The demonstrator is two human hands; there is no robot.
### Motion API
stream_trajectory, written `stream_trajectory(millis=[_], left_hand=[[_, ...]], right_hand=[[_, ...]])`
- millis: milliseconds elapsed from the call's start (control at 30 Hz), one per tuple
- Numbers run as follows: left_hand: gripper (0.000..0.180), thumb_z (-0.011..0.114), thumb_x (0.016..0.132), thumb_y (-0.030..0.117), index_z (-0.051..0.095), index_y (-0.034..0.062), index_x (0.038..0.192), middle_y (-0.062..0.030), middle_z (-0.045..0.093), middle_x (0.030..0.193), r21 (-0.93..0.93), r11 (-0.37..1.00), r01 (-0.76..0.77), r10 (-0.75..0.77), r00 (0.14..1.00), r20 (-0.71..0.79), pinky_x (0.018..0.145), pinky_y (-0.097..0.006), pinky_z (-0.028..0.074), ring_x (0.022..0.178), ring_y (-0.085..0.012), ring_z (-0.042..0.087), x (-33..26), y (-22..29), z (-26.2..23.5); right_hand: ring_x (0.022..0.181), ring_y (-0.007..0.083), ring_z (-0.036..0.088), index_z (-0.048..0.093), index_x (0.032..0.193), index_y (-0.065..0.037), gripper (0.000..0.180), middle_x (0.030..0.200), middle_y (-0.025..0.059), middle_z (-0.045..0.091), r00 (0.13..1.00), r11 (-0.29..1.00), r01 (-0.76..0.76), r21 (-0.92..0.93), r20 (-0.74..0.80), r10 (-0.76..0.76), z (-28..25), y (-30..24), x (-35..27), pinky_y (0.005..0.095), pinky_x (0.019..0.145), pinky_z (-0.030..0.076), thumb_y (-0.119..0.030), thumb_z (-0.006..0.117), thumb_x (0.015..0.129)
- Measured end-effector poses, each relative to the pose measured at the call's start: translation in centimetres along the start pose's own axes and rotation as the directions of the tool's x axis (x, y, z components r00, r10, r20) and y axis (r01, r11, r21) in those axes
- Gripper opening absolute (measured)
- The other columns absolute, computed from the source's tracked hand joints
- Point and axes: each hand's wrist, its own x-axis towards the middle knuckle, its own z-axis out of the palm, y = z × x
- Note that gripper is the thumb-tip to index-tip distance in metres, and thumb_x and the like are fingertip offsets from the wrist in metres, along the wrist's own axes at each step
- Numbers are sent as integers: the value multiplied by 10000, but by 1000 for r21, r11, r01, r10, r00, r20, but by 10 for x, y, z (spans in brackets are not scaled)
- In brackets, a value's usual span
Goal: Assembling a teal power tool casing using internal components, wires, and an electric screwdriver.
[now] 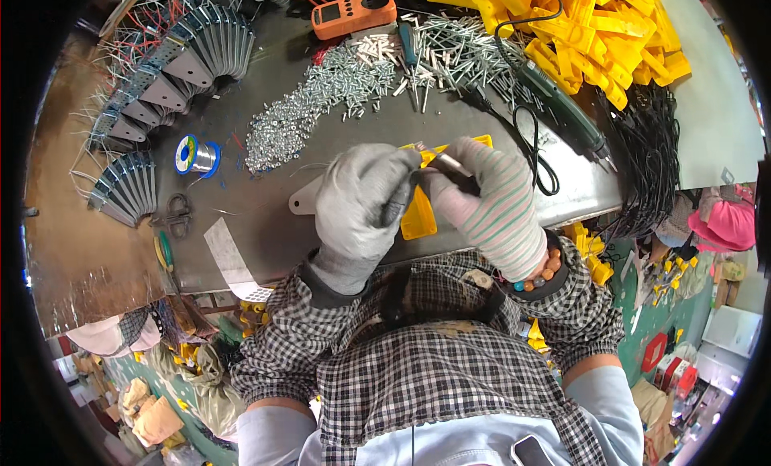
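My left hand, in a grey glove, is closed with its fingertips pinched together. What it holds is hidden. My right hand, in a striped glove, meets it fingertip to fingertip and grips a small silver metal rod. Beneath and between both hands lies a yellow plastic part, partly covered by them. A grey metal plate with a hole pokes out from behind my left hand.
Loose screws and nuts are heaped beyond my hands, with a screwdriver and an orange meter. Yellow parts, a green power tool and black cables lie right; a solder spool, scissors and wired metal assemblies left.
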Motion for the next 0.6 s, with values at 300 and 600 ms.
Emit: stream_trajectory(millis=[300, 600], left_hand=[[174, 633, 909, -7, 606, 2, 1081, -59, 646, 1007, -823, 251, 510, -606, 746, 278, 847, -264, 530, 920, -126, 637, -15, 4, 0], [165, 640, 905, 4, 604, 5, 1065, -55, 641, 1002, -844, 180, 505, -559, 758, 335, 880, -272, 520, 933, -129, 630, -20, 7, -2]], right_hand=[[631, 107, 617, 693, 955, 19, 260, 713, 101, 681, 1000, 999, 19, 32, 22, -20, -14, 11, -6, 278, 604, 488, -211, 687, 835], [625, 108, 631, 698, 945, 23, 250, 727, 116, 687, 996, 1000, -9, 7, 88, 8, -12, 12, -6, 276, 590, 494, -205, 683, 844]])
